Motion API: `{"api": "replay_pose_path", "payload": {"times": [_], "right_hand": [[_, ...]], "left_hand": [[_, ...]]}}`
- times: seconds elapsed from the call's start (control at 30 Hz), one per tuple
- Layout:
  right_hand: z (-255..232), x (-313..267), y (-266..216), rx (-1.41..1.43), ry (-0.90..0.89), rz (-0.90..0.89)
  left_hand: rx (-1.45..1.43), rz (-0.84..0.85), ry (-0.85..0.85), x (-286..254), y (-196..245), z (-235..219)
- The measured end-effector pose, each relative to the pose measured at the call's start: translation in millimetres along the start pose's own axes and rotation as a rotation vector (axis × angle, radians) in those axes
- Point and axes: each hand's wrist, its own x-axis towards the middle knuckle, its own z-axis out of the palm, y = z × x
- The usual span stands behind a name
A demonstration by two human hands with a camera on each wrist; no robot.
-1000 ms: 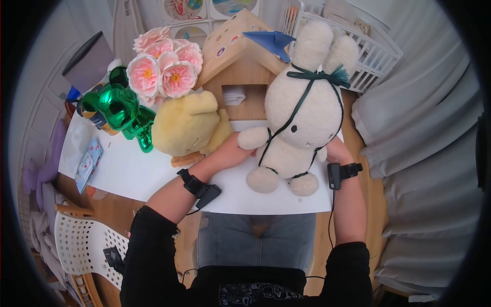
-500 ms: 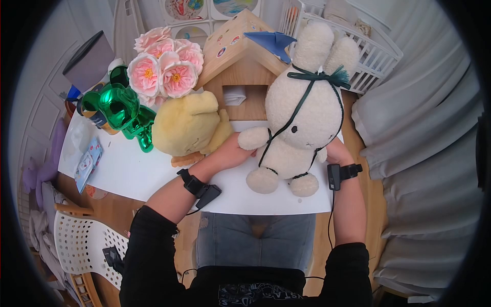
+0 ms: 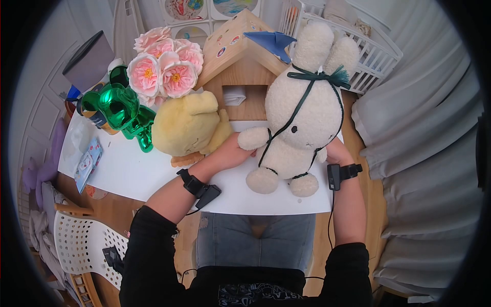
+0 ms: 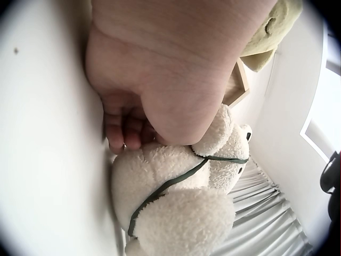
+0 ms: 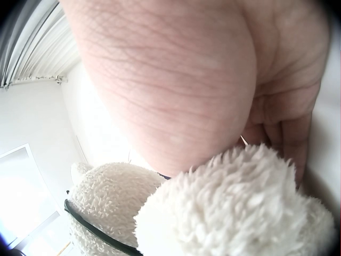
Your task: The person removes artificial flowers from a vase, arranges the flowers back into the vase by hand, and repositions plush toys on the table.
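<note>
A cream plush bunny [image 3: 317,115] sits upright on the white table [image 3: 225,197], facing the person. Dark green ribbon [image 3: 302,105] crosses its face, loops around its limbs and ties in a bow below the ears. From one side my left hand [image 3: 234,153] holds the bunny's lower body, beneath its raised arm. In the left wrist view its curled fingers [image 4: 132,133] reach behind the plush, low over the tabletop. My right hand [image 3: 336,151] grips the opposite side; its fingertips disappear behind the fluffy body in the right wrist view.
Beside the left forearm sits a yellow plush toy [image 3: 176,125]. Further left stand a shiny green bear figure [image 3: 120,107] and large pink flowers [image 3: 176,77]. A wooden toy house [image 3: 230,43] stands behind, with a blue folded piece [image 3: 273,43] on its roof. A small packet [image 3: 89,163] lies at far left.
</note>
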Motion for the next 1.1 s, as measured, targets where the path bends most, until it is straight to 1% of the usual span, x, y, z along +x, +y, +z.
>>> {"api": "replay_pose_path", "payload": {"times": [0.37, 0.57, 1.1], "right_hand": [[3.0, -1.5, -2.6, -0.012, 0.029, -0.006], [1.3, -0.5, -1.0, -0.006, 0.000, -0.017], [2.4, -0.6, -2.6, -0.007, 0.004, -0.022]], "left_hand": [[-0.014, -0.008, 0.013, -1.3, 2.6, 1.2], [0.000, 0.004, 0.008, -0.9, 1.6, 1.2], [0.010, 0.012, 0.005, -0.4, 0.8, 0.5]]}}
